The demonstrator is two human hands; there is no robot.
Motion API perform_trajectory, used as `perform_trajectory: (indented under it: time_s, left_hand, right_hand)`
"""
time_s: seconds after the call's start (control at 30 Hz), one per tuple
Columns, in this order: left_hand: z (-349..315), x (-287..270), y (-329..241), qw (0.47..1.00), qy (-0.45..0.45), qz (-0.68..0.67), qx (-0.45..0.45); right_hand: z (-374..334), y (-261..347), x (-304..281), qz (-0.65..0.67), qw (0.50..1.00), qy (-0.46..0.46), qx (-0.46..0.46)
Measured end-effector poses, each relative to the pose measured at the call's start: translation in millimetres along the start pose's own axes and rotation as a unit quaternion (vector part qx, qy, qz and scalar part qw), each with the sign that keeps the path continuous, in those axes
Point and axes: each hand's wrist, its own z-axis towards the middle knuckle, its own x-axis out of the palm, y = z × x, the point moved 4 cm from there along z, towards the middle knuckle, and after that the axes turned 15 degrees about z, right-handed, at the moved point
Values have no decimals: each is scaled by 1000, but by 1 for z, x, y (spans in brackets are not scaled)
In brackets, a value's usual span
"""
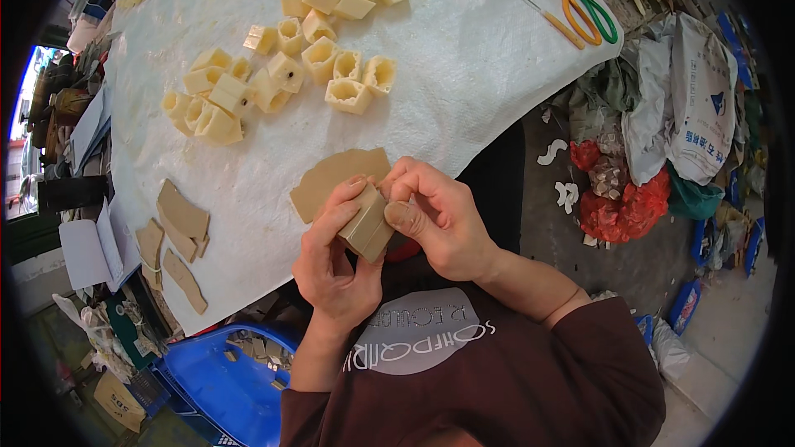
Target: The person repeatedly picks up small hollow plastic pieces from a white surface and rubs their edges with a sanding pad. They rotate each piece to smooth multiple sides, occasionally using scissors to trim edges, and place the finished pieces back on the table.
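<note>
In front of my chest my left hand (335,261) grips a tan, box-shaped piece (368,225) with flat faces, its fingers wrapped round the side. My right hand (439,219) is closed at the piece's upper right edge, thumb and fingertips pressed together there. Whether something small sits in that pinch is hidden. Just beyond my hands a flat tan sheet (319,185) with a scalloped edge lies on the white-covered table (464,91). Several flat tan offcuts (182,219) rest near the table's left edge.
Hollow cream-coloured blocks (217,93) stand in loose groups across the table. At the far right lie green-handled scissors (598,16), orange-handled scissors (580,18) and a pointed tool (563,29). A blue basin (224,381) with scraps sits lower left. Bags (625,211) crowd the right-hand floor.
</note>
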Motion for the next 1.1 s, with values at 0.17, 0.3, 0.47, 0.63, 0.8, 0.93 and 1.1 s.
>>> perform_trajectory:
  time_s: [0.17,0.3,0.47,0.63,0.8,0.93,1.1]
  left_hand:
    - [1,3,-6,1000,2,-1,20]
    - [-1,5,-9,1000,5,-29,12]
    - [-2,9,-6,999,-8,-23,32]
    - [0,11,0,998,-21,32,45]
    - [9,10,8,992,-69,36,95]
    - [11,15,8,990,-69,29,116]
    - [12,19,9,988,-61,41,137]
  right_hand:
    - [5,-17,-9,200,978,17,64]
    - [6,-20,-10,306,938,38,159]
    - [3,-18,-11,174,982,61,46]
    - [8,-18,-15,131,989,47,52]
    - [2,-6,-8,39,995,24,85]
    - [3,-5,-6,75,987,22,142]
    - [2,-11,-8,96,986,22,131]
